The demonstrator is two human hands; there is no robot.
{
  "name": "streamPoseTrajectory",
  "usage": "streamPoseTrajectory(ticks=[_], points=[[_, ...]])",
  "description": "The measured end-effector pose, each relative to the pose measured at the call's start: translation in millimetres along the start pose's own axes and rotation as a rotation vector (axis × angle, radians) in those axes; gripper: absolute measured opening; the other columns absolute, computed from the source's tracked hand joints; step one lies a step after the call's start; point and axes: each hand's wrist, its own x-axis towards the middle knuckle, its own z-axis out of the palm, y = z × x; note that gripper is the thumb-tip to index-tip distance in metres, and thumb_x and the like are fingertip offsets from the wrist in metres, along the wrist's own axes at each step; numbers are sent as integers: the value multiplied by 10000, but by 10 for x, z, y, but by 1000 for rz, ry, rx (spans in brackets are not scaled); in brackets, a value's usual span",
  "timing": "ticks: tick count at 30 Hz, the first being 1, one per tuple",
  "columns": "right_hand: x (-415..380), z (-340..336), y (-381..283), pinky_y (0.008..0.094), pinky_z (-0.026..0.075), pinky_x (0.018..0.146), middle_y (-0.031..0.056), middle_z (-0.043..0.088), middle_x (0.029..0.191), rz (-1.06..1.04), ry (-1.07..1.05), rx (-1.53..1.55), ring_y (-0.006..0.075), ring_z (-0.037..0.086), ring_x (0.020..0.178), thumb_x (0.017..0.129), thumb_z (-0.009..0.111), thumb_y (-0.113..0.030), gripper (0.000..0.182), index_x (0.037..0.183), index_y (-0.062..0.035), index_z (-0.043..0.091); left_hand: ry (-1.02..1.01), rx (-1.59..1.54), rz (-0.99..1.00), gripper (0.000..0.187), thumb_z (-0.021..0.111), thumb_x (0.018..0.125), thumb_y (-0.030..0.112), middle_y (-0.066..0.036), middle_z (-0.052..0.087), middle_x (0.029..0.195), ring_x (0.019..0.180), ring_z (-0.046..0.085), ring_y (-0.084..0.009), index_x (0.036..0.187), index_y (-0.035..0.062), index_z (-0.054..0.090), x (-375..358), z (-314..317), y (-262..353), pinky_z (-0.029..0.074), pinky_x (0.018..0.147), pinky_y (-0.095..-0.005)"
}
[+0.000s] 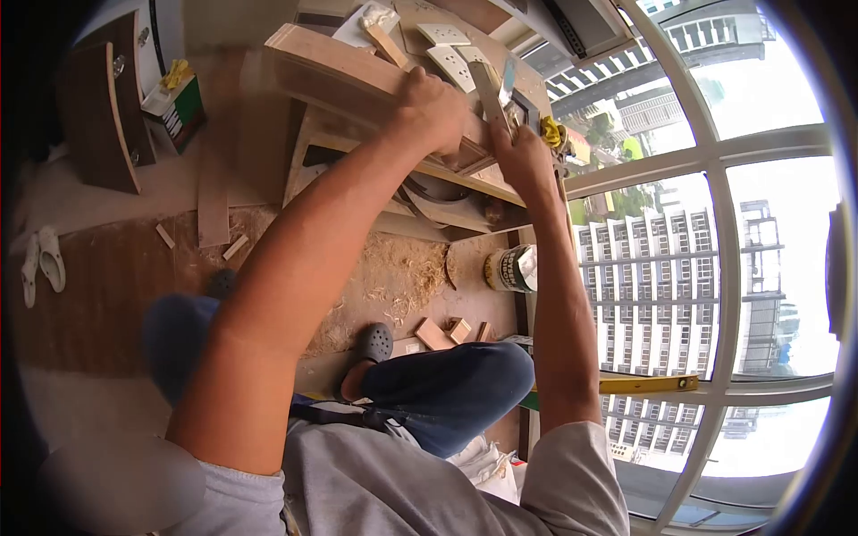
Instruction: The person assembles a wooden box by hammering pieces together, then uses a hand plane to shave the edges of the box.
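A long wooden piece (344, 85) lies across the top of a wooden workbench (299, 165), running from upper left toward the right. My left hand (433, 112) grips this piece from above near its middle, fingers wrapped over its far edge. Farther right, my right hand (523, 156) is closed round the lower end of a slim wooden tool or strip (485, 89) that points away from me. What exactly it is I cannot tell. A thin metal blade (508, 79) stands beside it. White socket plates (444, 35) rest behind the hands.
Wood shavings (407, 272) and offcuts (433, 334) lie on the floor below the bench. A bucket (511, 268) stands near the window. A yellow level (648, 384) is at the right. Curved dark panels (98, 116) and a green box (179, 112) are at the upper left.
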Motion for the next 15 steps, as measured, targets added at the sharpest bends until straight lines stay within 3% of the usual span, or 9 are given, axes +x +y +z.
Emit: streamPoseTrajectory(ticks=[3, 9, 10, 11, 15], points=[[-541, -60, 42, 573, 544, 866, 379, 696, 939, 13, 27, -16, 545, 690, 959, 984, 627, -462, 580, 981, 116, 671, -34, 10, 6, 768, 969, 634, 497, -183, 737, 1245, 1277, 637, -316, 1205, 34, 746, 7, -9, 6, 364, 1186, -489], [131, 10, -27, 570, 539, 892, 389, 694, 970, 12, 13, 41, 540, 686, 992, 978, 620, -442, 545, 1020, 97, 679, -11, 14, 22, 752, 969, 628, 500, -181, 748, 1219, 1248, 658, -323, 1185, 39, 760, -1, 49, 4, 357, 1188, -508], [173, 20, -27, 574, 538, 890, 392, 691, 961, 11, 20, 66, 543, 685, 988, 979, 619, -446, 547, 1013, 96, 677, -13, 37, 19, 756, 964, 632, 519, -132, 765, 1198, 1214, 678, -286, 1201, 64, 765, -7, 24, 19, 373, 1133, -466], [106, 23, 22, 574, 538, 890, 392, 691, 961, 9, 21, 54, 543, 685, 988, 979, 619, -446, 547, 1013, 96, 677, -6, 59, 8, 761, 959, 635, 539, -84, 782, 1177, 1179, 698, -249, 1218, 89, 771, -2, -17, 18, 388, 1079, -424], [-457, -37, 77, 565, 535, 848, 377, 688, 920, -33, 12, 3, 530, 695, 948, 987, 617, -478, 563, 995, 83, 664, 41, 102, -15, 778, 959, 630, 542, -89, 773, 1210, 1194, 695, -261, 1243, 104, 764, 43, 43, 0, 400, 1079, -434]])
